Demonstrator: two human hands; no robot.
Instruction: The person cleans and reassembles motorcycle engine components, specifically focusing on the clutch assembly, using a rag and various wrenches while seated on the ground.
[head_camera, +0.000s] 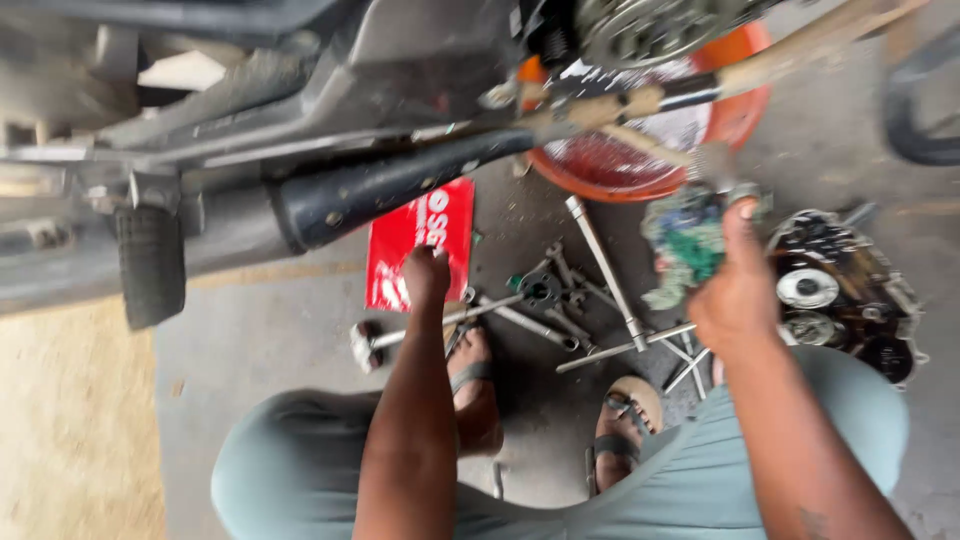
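Head view: my left hand (427, 272) is down at frame centre, fingers curled together at the handle of a long wrench (440, 322) lying on the floor; can't tell if it's actually gripped. My right hand (738, 290), right of centre, is clamped on a crumpled green-white rag (686, 245), thumb up. Loose spanners and sockets (560, 300) are scattered between my hands, just above my sandalled feet (545, 410). Tight up top: motorcycle frame and black exhaust (385, 185) overhang, orange basin (650, 140) behind. Engine cover (845, 295) sits at right edge. Red packet (420, 240) lies flat left of the tools. Grey concrete floor (250, 340), open room lower left.
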